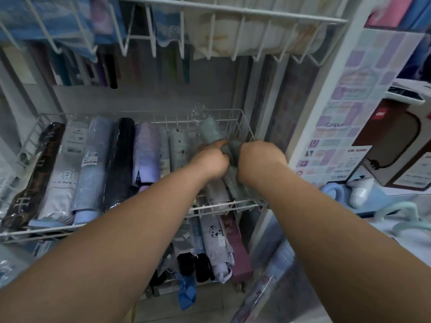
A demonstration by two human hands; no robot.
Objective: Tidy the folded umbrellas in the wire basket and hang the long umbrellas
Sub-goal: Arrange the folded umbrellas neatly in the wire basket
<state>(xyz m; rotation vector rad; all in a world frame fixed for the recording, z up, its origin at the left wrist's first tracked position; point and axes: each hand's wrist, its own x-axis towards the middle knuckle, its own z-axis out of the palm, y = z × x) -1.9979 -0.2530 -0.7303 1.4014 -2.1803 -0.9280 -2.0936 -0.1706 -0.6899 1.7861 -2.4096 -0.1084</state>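
Two hands [211, 160] [260, 157] hold two grey-green folded umbrellas [211, 130] [234, 149]

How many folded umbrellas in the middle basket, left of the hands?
6 clear, left to right: brown patterned, white, pale blue, black, lilac, spotted grey. A pale sliver between the last two may be a seventh; others may be hidden.

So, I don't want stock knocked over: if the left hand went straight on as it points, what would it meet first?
Most likely the grey-green folded umbrella just ahead of the left hand, whose fingers touch it; beyond it, the wire basket's back wall. Depth is hard to judge.
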